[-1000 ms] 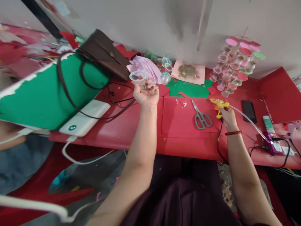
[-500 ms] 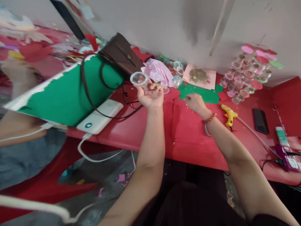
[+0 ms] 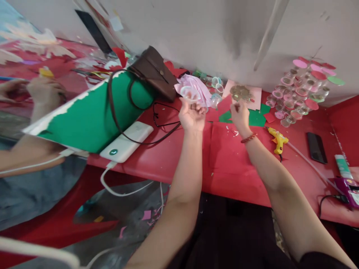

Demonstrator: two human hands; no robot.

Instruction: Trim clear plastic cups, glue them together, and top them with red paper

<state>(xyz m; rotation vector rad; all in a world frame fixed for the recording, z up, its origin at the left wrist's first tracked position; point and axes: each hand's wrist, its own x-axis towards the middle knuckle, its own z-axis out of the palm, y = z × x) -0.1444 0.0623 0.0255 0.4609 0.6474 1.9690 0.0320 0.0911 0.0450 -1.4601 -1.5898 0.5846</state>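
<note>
A clear plastic cup (image 3: 188, 93) with a pale rim rests in the fingers of my left hand (image 3: 193, 118), palm turned up. My right hand (image 3: 240, 116), with a beaded bracelet on its wrist, pinches a small piece of red paper (image 3: 224, 106). The paper is held just to the right of the cup, apart from it. Beneath my right hand lie large red sheets (image 3: 227, 157) with small white scraps on them. A green sheet (image 3: 259, 116) sits behind, partly under a pink sheet (image 3: 257, 96) with a brownish patch.
Several clear cups (image 3: 215, 100) stand by the wall beside crumpled pink cloth (image 3: 186, 81). To the right are a yellow glue gun (image 3: 277, 140), a phone (image 3: 316, 147) and stacked cups (image 3: 294, 91). Leftward lie a power bank (image 3: 127, 142), a brown bag (image 3: 154, 73) and another person's hands (image 3: 45, 89).
My right hand has lifted and now holds a red paper piece up. My left hand has brought the cup right, closer to the right hand. The view has shifted slightly.
</note>
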